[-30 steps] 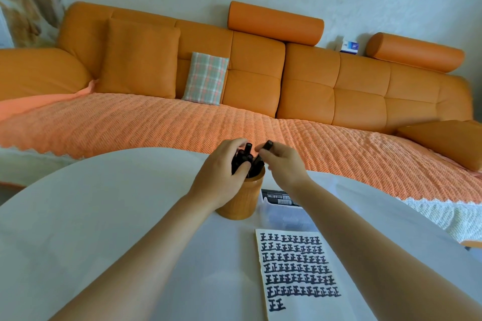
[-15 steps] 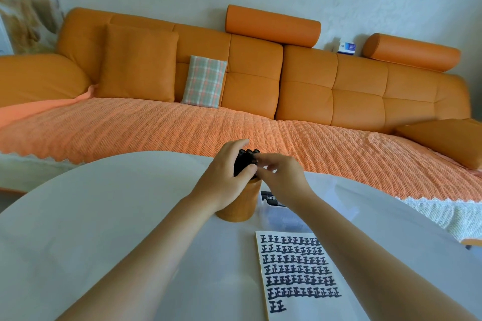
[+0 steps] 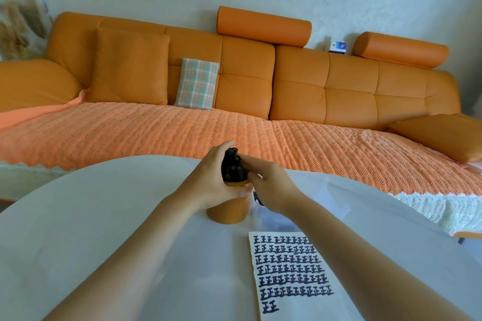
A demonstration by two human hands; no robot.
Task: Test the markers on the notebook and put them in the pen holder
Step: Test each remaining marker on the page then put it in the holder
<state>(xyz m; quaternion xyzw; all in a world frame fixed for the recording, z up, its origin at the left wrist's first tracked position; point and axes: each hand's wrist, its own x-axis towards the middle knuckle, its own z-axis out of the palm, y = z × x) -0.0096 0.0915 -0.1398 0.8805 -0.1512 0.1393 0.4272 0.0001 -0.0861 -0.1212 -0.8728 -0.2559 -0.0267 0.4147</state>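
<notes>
White table [image 3: 91, 216] carries the pen holder [image 3: 229, 212], notebook [image 3: 292, 273] near it. Fingers of the left hand [image 3: 208, 185] curl round the markers [image 3: 233, 168] in it; the right hand [image 3: 271, 187] lays straight fingers against them.

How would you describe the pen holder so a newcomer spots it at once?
Start at the white table before the orange sofa. Beyond and left of the notebook, the pen holder stands between the left hand and right hand. It is the table's only orange-brown cylinder, crammed with black markers.
</notes>
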